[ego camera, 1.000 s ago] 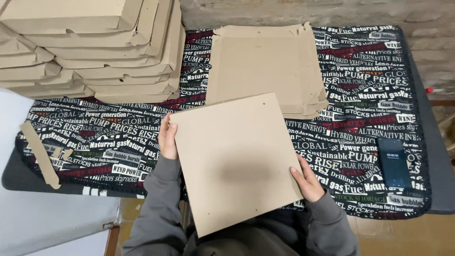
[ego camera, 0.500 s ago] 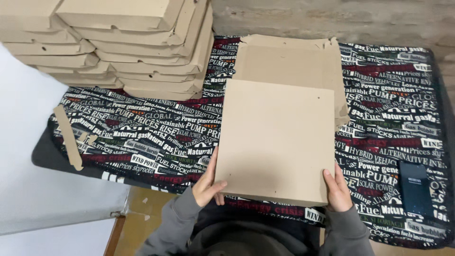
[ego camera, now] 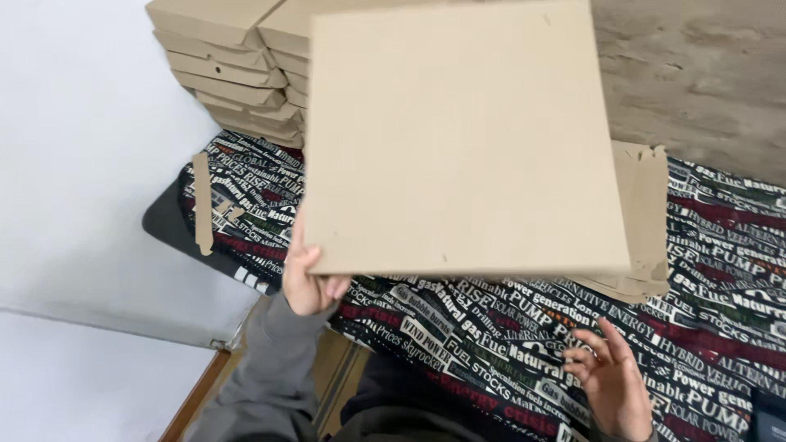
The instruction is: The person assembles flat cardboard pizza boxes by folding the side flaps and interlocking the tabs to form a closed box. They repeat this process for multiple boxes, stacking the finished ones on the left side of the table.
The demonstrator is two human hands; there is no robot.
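A flat square cardboard box (ego camera: 458, 139) is lifted high above the table, filling the upper middle of the head view. My left hand (ego camera: 311, 278) grips its lower left corner. My right hand (ego camera: 610, 381) hangs below the box's right side, fingers spread and holding nothing. Behind the raised box, a pile of flat unfolded cardboard blanks (ego camera: 643, 221) lies on the table, mostly hidden.
A tall stack of folded cardboard boxes (ego camera: 237, 74) stands at the back left. The table carries a dark cloth with printed lettering (ego camera: 720, 270). A loose cardboard strip (ego camera: 202, 203) lies near its left edge. A white surface (ego camera: 90, 180) borders the left.
The box has gone from lying low in both hands to being raised up and toward the left. My right hand has let go of it; my left hand still holds it.
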